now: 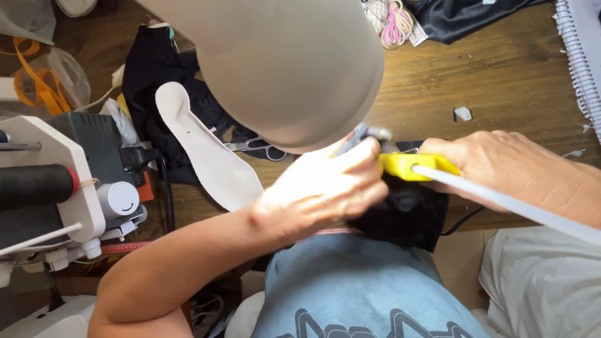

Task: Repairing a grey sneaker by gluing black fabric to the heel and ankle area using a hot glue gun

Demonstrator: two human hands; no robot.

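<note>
On a wooden bench (501,75), left hand (319,194) presses black fabric (410,216); right hand (501,166) grips, seemingly, a yellow glue gun (413,166).

the right hand (501,166) grips a yellow glue gun (413,164) with a white glue stick (519,206) trailing from its back, nozzle at the left hand (319,194), which presses black fabric (410,213) (over the wooden table (501,81) edge). a white insole (203,147) lies beside.

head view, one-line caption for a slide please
Right hand grips a yellow glue gun over black fabric; left hand steadies it.
</note>
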